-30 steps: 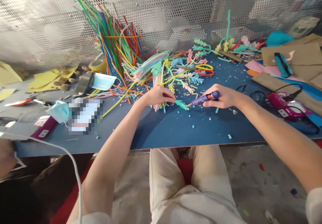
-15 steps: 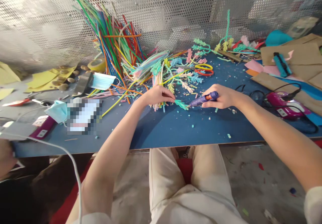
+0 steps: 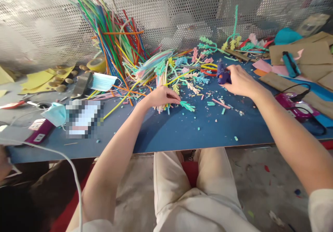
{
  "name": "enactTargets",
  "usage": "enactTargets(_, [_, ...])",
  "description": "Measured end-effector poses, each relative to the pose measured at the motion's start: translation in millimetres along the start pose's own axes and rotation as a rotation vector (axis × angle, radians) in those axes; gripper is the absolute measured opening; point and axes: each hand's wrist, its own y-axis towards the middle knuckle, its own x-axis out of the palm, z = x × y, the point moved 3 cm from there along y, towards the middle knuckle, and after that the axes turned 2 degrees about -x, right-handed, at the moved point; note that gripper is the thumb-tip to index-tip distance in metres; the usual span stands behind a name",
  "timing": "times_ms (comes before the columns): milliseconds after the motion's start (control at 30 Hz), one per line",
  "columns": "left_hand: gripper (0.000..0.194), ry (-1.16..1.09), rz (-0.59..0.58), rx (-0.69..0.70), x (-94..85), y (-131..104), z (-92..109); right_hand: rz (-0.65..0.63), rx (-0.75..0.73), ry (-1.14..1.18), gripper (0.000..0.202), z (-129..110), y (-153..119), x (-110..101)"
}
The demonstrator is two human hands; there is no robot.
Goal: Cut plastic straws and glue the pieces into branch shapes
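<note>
My left hand (image 3: 166,96) pinches the end of a small green fuzzy sprig (image 3: 187,106) just above the blue table (image 3: 166,138). Off to the right, my right hand (image 3: 238,80) is closed round a purple glue gun (image 3: 223,73), its body near the red and yellow scissor handles (image 3: 209,68). Behind my left hand lie pastel fuzzy stems (image 3: 156,65) and finished-looking sprigs in pink, yellow and blue. Small cut bits and a pink stick (image 3: 220,103) are scattered between my hands.
Coloured stems (image 3: 114,44) lean on the perforated metal screen (image 3: 182,13). Left are a phone (image 3: 84,119), blue masks (image 3: 104,82) and yellow tape (image 3: 97,64). Right are cardboard (image 3: 301,56) and a magenta power strip (image 3: 299,103) with cables. Part of another person shows at far left.
My right hand has moved right and back with the glue gun, away from the green sprig. The gun has turned from pointing left at the sprig. My left hand has stayed nearly still.
</note>
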Motion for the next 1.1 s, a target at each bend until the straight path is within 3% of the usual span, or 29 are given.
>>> enactTargets(100, [0.031, 0.006, 0.041, 0.012, 0.8, 1, -1, 0.003, -0.007, -0.103, 0.056, 13, 3, 3])
enactTargets(200, [0.033, 0.029, 0.101, 0.021, 0.9, 2, -4, 0.019, -0.182, 0.063, 0.034, 3, 2, -7])
enactTargets(367, [0.03, 0.051, 0.099, 0.032, 2.2, 3, -5, -0.404, -0.478, 0.318, 0.032, -38, -8, -3])
enactTargets(533, [0.029, 0.119, 0.122, 0.044, 0.9, 2, -1, -0.553, -0.376, 0.256, 0.034, -47, -13, 11])
enactTargets(700, [0.026, 0.266, 0.211, 0.098, -3.1, 2, 5, -0.652, -0.331, 0.32, 0.032, -50, -17, 9])
enactTargets(833, [0.027, 0.319, 0.244, 0.139, -3.2, 2, 7, -0.648, -0.338, 0.381, 0.031, -49, -16, 9])
enactTargets(1100, [0.027, 0.35, 0.22, 0.147, -2.1, 2, 10, -0.397, -0.505, 0.515, 0.024, -49, -8, 11])
